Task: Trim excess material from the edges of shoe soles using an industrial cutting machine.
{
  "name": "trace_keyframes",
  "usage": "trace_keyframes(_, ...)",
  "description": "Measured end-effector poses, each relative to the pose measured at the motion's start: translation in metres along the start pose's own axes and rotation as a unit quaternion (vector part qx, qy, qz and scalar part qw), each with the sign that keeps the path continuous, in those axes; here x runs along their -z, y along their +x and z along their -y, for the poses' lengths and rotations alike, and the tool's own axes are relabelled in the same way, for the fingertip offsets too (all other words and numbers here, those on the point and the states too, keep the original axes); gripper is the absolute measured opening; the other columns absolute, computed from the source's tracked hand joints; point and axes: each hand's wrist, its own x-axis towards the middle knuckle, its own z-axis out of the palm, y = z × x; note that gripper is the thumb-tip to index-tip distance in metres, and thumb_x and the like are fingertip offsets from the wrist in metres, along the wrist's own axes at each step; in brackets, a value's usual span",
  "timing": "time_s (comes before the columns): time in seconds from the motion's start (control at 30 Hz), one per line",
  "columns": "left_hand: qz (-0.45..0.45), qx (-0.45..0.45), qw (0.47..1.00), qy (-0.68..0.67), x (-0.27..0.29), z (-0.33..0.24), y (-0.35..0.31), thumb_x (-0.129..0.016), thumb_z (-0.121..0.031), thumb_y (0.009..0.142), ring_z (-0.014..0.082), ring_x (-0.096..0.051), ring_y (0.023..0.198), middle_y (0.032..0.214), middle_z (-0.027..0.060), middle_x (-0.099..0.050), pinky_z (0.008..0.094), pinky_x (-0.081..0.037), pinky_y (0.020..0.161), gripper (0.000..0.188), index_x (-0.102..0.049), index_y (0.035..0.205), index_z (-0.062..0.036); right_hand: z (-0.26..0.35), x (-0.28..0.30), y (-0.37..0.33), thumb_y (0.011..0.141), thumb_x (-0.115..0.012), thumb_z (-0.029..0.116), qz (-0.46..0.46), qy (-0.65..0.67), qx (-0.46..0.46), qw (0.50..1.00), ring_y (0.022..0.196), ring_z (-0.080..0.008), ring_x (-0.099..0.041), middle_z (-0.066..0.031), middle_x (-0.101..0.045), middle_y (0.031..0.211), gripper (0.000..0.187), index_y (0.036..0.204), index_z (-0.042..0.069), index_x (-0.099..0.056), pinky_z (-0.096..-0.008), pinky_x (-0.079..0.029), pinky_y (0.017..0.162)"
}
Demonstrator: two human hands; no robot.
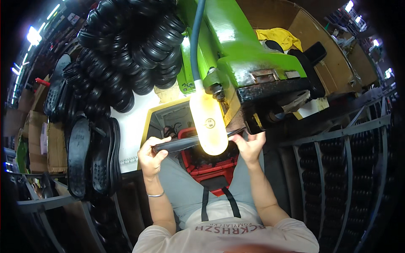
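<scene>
A black shoe sole [177, 144] is stretched sideways in front of me, seen edge-on, between my two hands. My left hand [151, 157] is closed on its left end, thumb below and fingers above. The other end is pinched in my right hand [250, 146], close under the dark working head of a green machine [265, 69]. A glowing lamp [209, 122] on a blue-grey hose hides the middle of the sole. Whether the sole touches the machine, I cannot tell.
Black soles [95, 156] stand stacked at the left, with a heap of curled black soles [130, 42] behind them on the white table [128, 126]. A red crate [198, 170] sits below my hands. At right are a cardboard box [325, 55], yellow cloth [280, 38] and a loaded metal rack [346, 139].
</scene>
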Motion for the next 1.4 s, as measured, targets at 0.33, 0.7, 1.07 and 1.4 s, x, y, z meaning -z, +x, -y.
trace_keyframes(0.33,0.156,-0.015,0.937,0.312,-0.040,0.030,0.015,-0.086,-0.023,0.063,0.0297,-0.065,0.083,0.087,0.0137,-0.066,0.0383,-0.052,0.081,0.037,-0.066,0.088,-0.0026,0.016,-0.027,-0.001,0.053,-0.092,0.010,0.006,-0.271,0.219,0.937,0.090,-0.0314,-0.059,-0.0167,-0.062,0.106,0.070,0.113,-0.005,-0.060,-0.0378,-0.052,0.076)
trace_keyframes(0.7,0.001,0.011,0.998,0.059,-0.122,0.096,-0.008,-0.076,0.007,0.076,0.0153,-0.064,0.088,0.095,0.0075,-0.067,0.0286,-0.052,0.082,0.034,-0.060,0.106,0.0037,-0.068,0.009,-0.028,0.073,-0.081,0.002,0.001,-0.040,0.036,0.999,0.112,-0.0255,-0.058,-0.0163,-0.050,0.134,0.073,0.137,-0.004,-0.045,-0.0347,-0.049,0.093)
trace_keyframes(1.07,-0.105,0.037,0.982,-0.150,-0.164,0.090,-0.016,-0.081,-0.001,0.074,0.0152,-0.064,0.083,0.094,0.0073,-0.068,0.0301,-0.052,0.080,0.035,-0.064,0.103,0.0032,-0.110,0.063,-0.057,0.088,-0.070,0.015,-0.043,0.268,-0.335,0.902,0.114,-0.0219,-0.055,-0.0067,-0.055,0.121,0.050,0.132,0.008,-0.048,-0.0430,-0.052,0.091)
trace_keyframes(1.4,-0.017,-0.035,0.999,0.009,-0.111,0.068,-0.007,-0.085,-0.011,0.071,0.0175,-0.064,0.092,0.103,0.0089,-0.067,0.0305,-0.051,0.086,0.054,-0.059,0.116,0.0068,-0.021,0.096,0.014,0.071,-0.084,0.009,-0.103,-0.162,-0.045,0.980,0.106,-0.0196,-0.054,-0.0081,-0.054,0.118,0.055,0.121,0.003,-0.061,-0.0302,-0.045,0.091)
